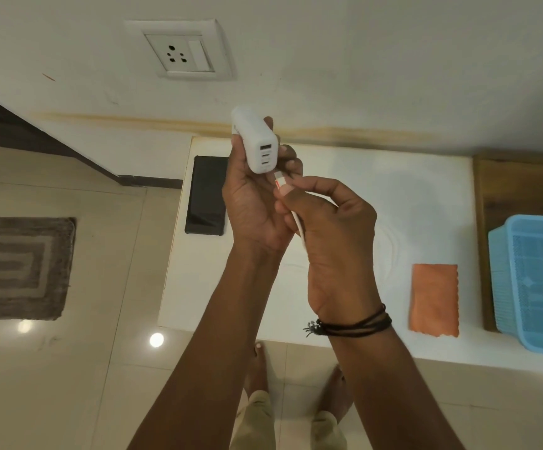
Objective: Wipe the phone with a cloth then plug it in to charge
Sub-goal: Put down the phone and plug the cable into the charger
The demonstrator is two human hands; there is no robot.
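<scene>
My left hand (252, 203) grips a white charger block (254, 141) held up above the white counter, its three ports facing me. My right hand (332, 235) pinches the plug end of a white cable (298, 226), the connector tip just below the block's ports and apart from them. The black phone (206, 194) lies flat, screen up, on the counter's left end, partly hidden by my left hand. An orange cloth (434, 298) lies flat on the counter to the right of my hands.
A wall socket with a switch (179, 53) sits on the white wall above the counter (393, 196). A light blue plastic basket (536, 280) stands on a wooden surface at the right. A grey mat (20, 267) lies on the tiled floor at left.
</scene>
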